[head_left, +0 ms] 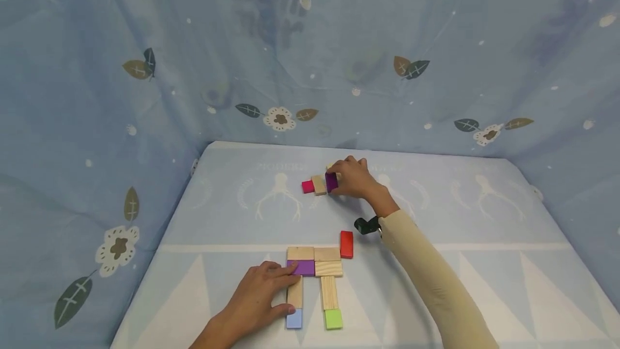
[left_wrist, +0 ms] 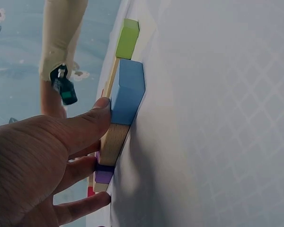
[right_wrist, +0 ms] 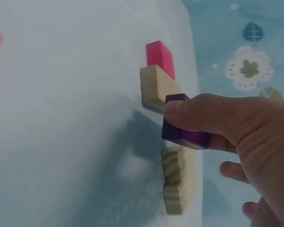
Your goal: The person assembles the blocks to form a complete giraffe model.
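From here I've got the right hand [head_left: 357,179] pinching a purple block [head_left: 331,182] at the far side, long axis seemingly near–far, well beyond the near block layout [head_left: 329,269] the loosely spread, non-gripping left hand [head_left: 256,296] touches.

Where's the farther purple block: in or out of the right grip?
In: the right wrist view shows the right grip pinching the purple block, thumb against it.
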`<state>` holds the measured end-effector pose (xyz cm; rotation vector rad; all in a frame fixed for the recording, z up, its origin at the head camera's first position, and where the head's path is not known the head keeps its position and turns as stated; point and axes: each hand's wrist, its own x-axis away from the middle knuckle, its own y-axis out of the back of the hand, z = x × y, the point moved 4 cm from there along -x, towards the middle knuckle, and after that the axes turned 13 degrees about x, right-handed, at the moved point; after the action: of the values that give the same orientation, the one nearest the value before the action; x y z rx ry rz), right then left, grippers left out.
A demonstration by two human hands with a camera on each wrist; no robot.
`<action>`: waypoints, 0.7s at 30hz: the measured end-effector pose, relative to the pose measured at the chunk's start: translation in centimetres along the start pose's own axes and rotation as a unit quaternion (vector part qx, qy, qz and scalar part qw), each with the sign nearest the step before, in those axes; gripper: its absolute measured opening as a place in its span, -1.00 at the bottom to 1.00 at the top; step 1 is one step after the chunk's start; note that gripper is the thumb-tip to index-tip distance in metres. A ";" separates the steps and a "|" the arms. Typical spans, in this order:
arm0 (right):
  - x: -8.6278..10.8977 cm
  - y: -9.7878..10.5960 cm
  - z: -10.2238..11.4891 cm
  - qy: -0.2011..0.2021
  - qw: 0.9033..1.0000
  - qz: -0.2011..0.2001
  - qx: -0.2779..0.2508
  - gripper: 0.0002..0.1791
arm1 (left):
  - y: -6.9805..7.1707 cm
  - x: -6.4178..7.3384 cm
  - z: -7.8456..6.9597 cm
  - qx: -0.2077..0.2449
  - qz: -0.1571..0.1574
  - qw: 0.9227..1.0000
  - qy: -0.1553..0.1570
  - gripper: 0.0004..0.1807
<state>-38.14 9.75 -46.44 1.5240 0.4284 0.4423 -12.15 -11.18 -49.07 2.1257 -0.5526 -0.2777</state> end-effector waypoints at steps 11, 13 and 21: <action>4.9 -1.3 -1.1 0.005 0.992 0.068 -0.110 -0.41 | 0.2 0.1 0.0 0.003 0.002 1.000 -0.006 -0.38; 5.4 -1.4 -1.1 0.005 0.990 0.070 -0.119 -0.41 | 0.1 0.0 0.0 0.004 0.000 1.000 -0.007 -0.38; 6.4 -1.4 -0.7 0.015 0.988 0.074 -0.132 -0.44 | 0.0 0.0 0.1 0.003 -0.013 1.000 -0.017 -0.37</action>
<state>-33.06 13.68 -47.76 1.2967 0.2678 0.6147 -12.19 -11.25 -49.13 2.1392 -0.5473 -0.3284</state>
